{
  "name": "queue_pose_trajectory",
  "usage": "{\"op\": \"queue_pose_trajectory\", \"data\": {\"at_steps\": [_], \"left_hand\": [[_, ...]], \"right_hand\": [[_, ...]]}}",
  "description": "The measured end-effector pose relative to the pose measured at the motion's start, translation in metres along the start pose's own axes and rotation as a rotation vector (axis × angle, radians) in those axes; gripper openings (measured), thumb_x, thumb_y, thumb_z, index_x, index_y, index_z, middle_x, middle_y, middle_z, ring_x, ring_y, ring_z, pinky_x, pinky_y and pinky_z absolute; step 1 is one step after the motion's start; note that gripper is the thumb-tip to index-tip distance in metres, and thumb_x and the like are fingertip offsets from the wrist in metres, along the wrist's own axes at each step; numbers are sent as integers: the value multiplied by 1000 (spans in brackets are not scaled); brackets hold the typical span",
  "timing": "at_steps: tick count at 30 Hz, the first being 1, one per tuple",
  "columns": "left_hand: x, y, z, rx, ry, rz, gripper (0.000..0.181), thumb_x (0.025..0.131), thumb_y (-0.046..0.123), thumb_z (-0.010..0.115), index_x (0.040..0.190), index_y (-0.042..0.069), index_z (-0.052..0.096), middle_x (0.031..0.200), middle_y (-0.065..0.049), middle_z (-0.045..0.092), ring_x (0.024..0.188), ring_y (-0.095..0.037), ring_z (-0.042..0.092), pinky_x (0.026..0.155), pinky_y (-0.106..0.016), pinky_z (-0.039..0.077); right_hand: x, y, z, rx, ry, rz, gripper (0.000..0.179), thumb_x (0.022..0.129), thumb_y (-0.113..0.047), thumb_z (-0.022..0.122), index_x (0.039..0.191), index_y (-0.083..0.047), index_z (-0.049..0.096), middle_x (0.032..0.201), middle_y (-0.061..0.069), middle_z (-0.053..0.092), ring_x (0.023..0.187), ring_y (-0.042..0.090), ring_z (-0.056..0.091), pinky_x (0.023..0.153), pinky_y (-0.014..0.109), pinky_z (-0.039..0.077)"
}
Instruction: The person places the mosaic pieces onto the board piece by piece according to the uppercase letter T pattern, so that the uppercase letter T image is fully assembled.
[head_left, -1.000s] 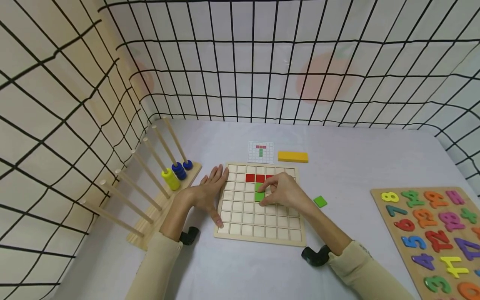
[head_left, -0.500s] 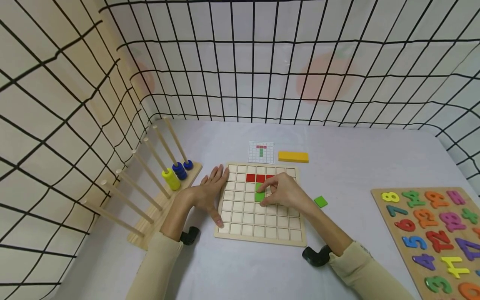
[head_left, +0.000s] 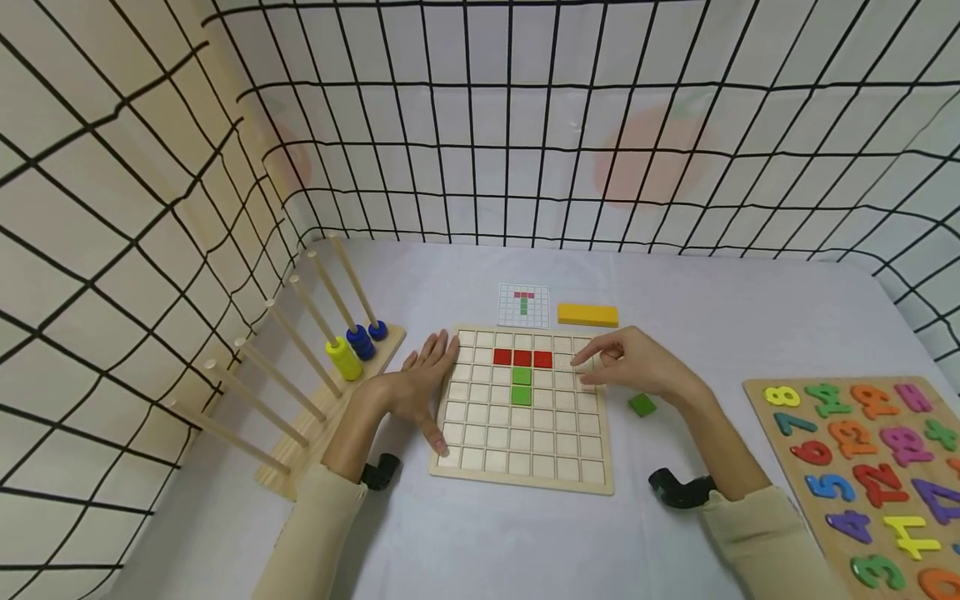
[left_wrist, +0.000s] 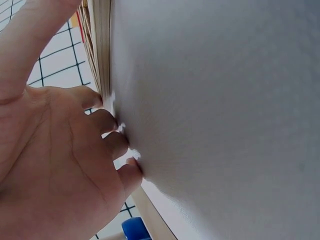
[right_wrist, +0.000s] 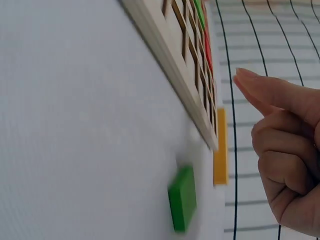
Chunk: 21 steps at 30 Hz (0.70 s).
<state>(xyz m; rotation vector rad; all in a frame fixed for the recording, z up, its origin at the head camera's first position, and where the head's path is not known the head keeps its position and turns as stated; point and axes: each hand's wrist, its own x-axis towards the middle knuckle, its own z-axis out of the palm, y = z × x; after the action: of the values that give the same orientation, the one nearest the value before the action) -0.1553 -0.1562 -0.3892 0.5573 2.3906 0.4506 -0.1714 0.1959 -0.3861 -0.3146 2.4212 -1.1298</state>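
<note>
A wooden grid board [head_left: 521,481] lies on the table. Three red tiles [head_left: 522,358] form a row in its upper cells, and two green tiles [head_left: 521,386] run down from the middle one. My left hand [head_left: 415,396] rests along the board's left edge, thumb near the lower corner and fingers spread. My right hand [head_left: 637,364] hovers over the board's right edge with nothing held; thumb and index finger are apart, the other fingers bent. Below that hand, off the board, a loose green tile [head_left: 642,405] lies on the cloth, also seen as a green tile [right_wrist: 183,200] in the right wrist view.
Behind the board lie a small pattern card [head_left: 523,321] and a yellow block [head_left: 588,315]. To the left stands a peg abacus [head_left: 322,408] with yellow and blue rings. A number board [head_left: 862,500] lies at the right. Black netting [head_left: 510,150] surrounds the table.
My right hand has let go of the lower green tile, left it in its cell, and moved right toward the loose green tile. My left hand has stayed put.
</note>
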Motion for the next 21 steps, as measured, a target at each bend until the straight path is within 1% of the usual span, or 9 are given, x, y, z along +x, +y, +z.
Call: {"op": "queue_pose_trajectory", "data": {"at_steps": [5,11,14,17,21], "left_hand": [[0,0,0,-4,4,0,159,62,42,100,164,5,-16,170,-18,-28,159,-35,-23,132,-54,-3],[1,-1,1,-9,7,6,159,61,41,100,164,5,-16,170,-18,-28,159,-35,-23,132,-55,-3],[2,-2,2,-13,9,10,160,61,42,101,164,4,-15,169,-19,-27,159,-36,-23,132,-56,-2],[2,-2,2,-9,8,9,160,61,43,100,164,5,-16,169,-19,-28,159,-36,-23,132,-56,-2],[2,-2,2,-2,3,6,160,61,44,100,163,5,-17,169,-19,-28,159,-36,-24,132,-55,-3]], "right_hand": [[-12,20,-27,-14,-31,26,34,87,-20,83,117,-6,76,62,-3,34,58,11,35,59,26,29],[-22,44,-47,-32,-107,47,39,82,-13,84,118,-4,75,61,-3,32,56,9,32,62,29,29],[-25,53,-51,-52,-159,66,41,77,-10,86,116,-6,77,61,-4,32,56,9,32,62,28,29],[-26,59,-52,-54,-208,75,40,74,-10,88,113,-8,78,60,-5,33,56,8,32,63,27,30],[-27,64,-51,-17,-251,66,41,74,-8,88,113,-5,77,60,-4,33,56,8,32,63,26,30]]}}
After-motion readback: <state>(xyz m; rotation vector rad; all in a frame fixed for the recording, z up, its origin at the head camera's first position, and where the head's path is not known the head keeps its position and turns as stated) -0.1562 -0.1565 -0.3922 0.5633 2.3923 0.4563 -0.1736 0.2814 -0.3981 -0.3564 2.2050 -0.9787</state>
